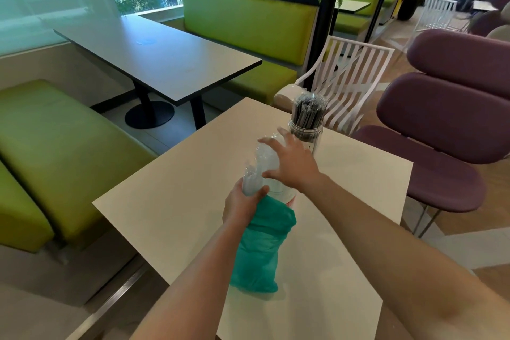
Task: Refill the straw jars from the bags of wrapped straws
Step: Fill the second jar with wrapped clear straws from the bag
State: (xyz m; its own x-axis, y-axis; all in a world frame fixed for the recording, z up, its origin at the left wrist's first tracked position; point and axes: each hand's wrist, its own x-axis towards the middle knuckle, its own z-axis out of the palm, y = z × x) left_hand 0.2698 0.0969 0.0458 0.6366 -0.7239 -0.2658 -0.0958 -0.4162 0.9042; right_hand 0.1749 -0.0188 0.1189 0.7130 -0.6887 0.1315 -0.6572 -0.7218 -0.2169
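Note:
A clear jar packed with dark wrapped straws stands upright near the far right side of the beige table. My left hand grips a bundle of clear wrapped straws together with the mouth of a teal plastic bag that lies on the table. My right hand rests with spread fingers over a second clear jar, mostly hidden under the hand, just behind the bag. The straw bundle leans against that jar's left side.
A white slatted chair and purple padded chairs stand behind and right of the table. A dark table and green benches lie to the left. Planters line the back.

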